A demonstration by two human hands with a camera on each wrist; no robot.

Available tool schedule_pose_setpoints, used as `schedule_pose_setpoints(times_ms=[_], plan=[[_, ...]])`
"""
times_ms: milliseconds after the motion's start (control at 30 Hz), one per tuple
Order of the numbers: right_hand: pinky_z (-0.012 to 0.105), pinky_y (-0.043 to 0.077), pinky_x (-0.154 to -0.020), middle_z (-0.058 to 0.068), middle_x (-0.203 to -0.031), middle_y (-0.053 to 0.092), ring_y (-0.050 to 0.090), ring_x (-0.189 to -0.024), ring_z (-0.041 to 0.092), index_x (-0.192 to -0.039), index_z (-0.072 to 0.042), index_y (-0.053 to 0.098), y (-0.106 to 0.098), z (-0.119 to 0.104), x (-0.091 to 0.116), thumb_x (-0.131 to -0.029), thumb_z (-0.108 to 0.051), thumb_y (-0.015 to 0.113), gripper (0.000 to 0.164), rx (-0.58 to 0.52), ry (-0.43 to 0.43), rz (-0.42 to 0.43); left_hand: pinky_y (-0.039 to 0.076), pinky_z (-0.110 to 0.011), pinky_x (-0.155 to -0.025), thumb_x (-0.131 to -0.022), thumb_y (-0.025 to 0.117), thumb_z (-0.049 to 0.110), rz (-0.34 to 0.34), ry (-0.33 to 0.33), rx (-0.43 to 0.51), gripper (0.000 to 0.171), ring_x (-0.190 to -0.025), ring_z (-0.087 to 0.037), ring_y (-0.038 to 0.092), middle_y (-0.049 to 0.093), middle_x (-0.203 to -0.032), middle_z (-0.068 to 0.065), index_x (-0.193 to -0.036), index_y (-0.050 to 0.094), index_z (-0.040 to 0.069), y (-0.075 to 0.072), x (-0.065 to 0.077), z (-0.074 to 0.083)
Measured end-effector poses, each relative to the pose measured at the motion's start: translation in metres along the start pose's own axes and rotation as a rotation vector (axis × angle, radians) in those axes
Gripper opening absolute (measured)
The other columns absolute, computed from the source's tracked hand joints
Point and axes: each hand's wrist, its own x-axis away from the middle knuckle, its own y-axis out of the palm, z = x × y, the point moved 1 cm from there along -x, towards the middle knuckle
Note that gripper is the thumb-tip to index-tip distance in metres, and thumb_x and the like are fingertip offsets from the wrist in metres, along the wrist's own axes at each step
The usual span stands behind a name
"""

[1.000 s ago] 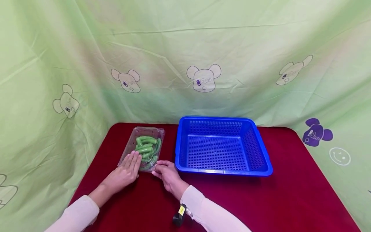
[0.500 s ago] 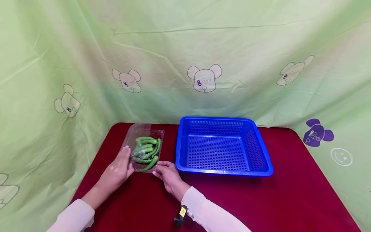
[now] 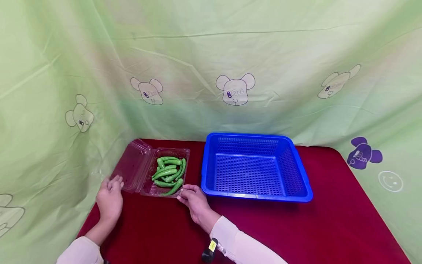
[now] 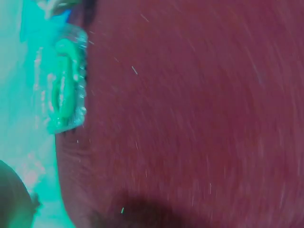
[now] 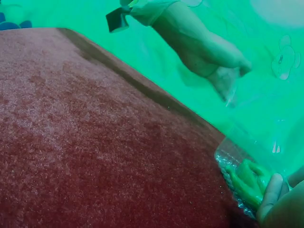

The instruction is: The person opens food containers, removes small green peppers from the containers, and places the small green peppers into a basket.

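Note:
A clear plastic clamshell box lies open on the table, its lid swung out to the left. Green peppers, several of them, lie in its base; blurred peppers also show in the left wrist view. My left hand is at the lid's near left corner, fingers bent around its edge; the right wrist view shows this left hand above the box, blurred. With thumb and fingers my right hand pinches the base's near right corner. Part of that right hand shows beside the peppers.
A blue perforated basket stands right of the box, with a gap between them. Dark red cloth covers the table. A pale green printed curtain hangs close around its back and sides.
The lid has swung from over the peppers out to the left, uncovering them. My left hand has moved left with it. My right hand has stayed at the box's near right corner.

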Motion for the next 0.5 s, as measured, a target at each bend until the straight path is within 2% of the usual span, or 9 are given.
schedule_pose_setpoints(times_ms=[33, 100, 167, 200, 333, 400, 500], plan=[[0.022, 0.059, -0.078, 0.002, -0.087, 0.064, 0.063, -0.077, 0.009, -0.114, 0.005, 0.054, 0.000, 0.000, 0.001, -0.084, 0.009, 0.061, 0.031, -0.006, 0.000, 0.003, 0.052, -0.005, -0.081, -0.103, 0.041, 0.009, 0.006, -0.087, 0.076, 0.044, -0.091, 0.013, 0.068, 0.076, -0.114, -0.014, -0.140, 0.046, -0.013, -0.002, -0.002, -0.001], [0.021, 0.058, -0.079, 0.001, -0.087, 0.064, 0.063, -0.078, 0.009, -0.115, 0.004, 0.054, 0.000, 0.000, 0.001, -0.085, 0.009, 0.061, 0.031, -0.013, -0.009, 0.008, 0.057, -0.010, -0.076, -0.103, 0.037, 0.007, 0.010, -0.254, 0.202, 0.033, -0.076, 0.009, 0.070, 0.078, -0.088, -0.006, -0.122, 0.055, -0.013, -0.006, -0.005, -0.003], [0.021, 0.058, -0.079, 0.001, -0.088, 0.064, 0.063, -0.077, 0.008, -0.115, 0.004, 0.054, -0.001, -0.001, 0.001, -0.085, 0.008, 0.061, 0.032, -0.015, -0.014, 0.011, 0.060, -0.016, -0.074, -0.101, 0.037, 0.000, 0.002, -0.393, 0.290, 0.022, -0.068, 0.002, 0.070, 0.070, -0.069, 0.005, -0.105, 0.056, -0.009, -0.010, -0.006, -0.004], [0.021, 0.058, -0.079, 0.001, -0.088, 0.063, 0.063, -0.077, 0.008, -0.116, 0.004, 0.053, -0.001, -0.001, 0.001, -0.085, 0.008, 0.061, 0.031, -0.015, -0.014, 0.012, 0.061, -0.018, -0.074, -0.099, 0.037, -0.004, -0.002, -0.442, 0.308, 0.018, -0.066, -0.001, 0.071, 0.068, -0.065, 0.003, -0.101, 0.055, -0.007, -0.011, -0.006, -0.003], [0.022, 0.058, -0.080, 0.001, -0.089, 0.064, 0.063, -0.079, 0.009, -0.116, 0.003, 0.054, -0.003, -0.002, 0.000, -0.086, 0.008, 0.061, 0.031, -0.016, -0.016, 0.007, 0.062, -0.023, -0.076, -0.095, 0.042, -0.014, -0.032, -0.556, 0.326, 0.014, -0.063, -0.009, 0.073, 0.067, -0.063, -0.002, -0.096, 0.053, -0.005, -0.014, -0.003, -0.006], [0.022, 0.059, -0.081, 0.002, -0.088, 0.065, 0.063, -0.079, 0.009, -0.115, 0.003, 0.055, -0.005, -0.002, -0.001, -0.086, 0.008, 0.062, 0.030, -0.018, -0.015, 0.003, 0.062, -0.025, -0.076, -0.097, 0.044, -0.012, -0.060, -0.591, 0.318, 0.011, -0.063, -0.012, 0.074, 0.068, -0.063, -0.003, -0.097, 0.052, -0.003, -0.015, -0.003, -0.009], [0.024, 0.060, -0.083, 0.004, -0.089, 0.066, 0.064, -0.080, 0.009, -0.114, 0.004, 0.056, -0.008, -0.003, 0.000, -0.087, 0.009, 0.063, 0.028, -0.011, -0.015, -0.002, 0.063, -0.027, -0.075, -0.103, 0.044, -0.002, -0.179, -0.627, 0.288, 0.005, -0.063, -0.013, 0.075, 0.070, -0.066, -0.004, -0.105, 0.048, -0.002, -0.018, -0.004, -0.011]])
